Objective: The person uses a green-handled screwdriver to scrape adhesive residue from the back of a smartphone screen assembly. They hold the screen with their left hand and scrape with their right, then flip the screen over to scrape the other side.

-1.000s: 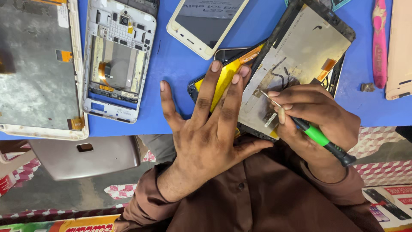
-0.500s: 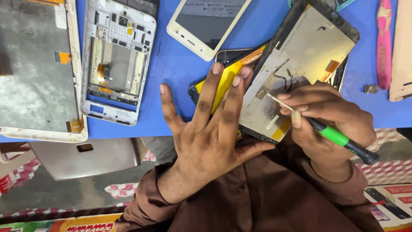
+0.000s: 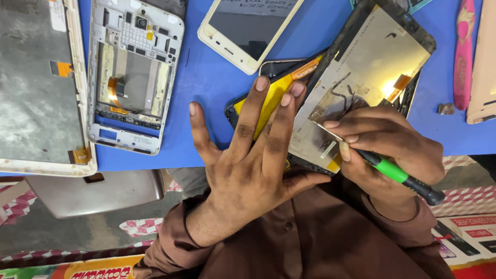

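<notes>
On the mat (image 3: 206, 88) the screen panel (image 3: 369, 77) lies right of centre, resting partly on an opened phone (image 3: 268, 93) just to its left. The left hand (image 3: 253, 160) presses flat across both at their near edge. The right hand (image 3: 382, 144) sits on the panel's near right, holding a tool (image 3: 398, 173) whose tip touches the panel. Far left lie a bare phone frame (image 3: 132, 77) and, beyond it, a larger back cover (image 3: 36, 93); a phone (image 3: 245, 31) lies at the far centre

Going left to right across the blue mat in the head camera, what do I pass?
Large grey back panel → white phone frame → cream phone → lifted screen panel → small metal part → pink tool.
</notes>
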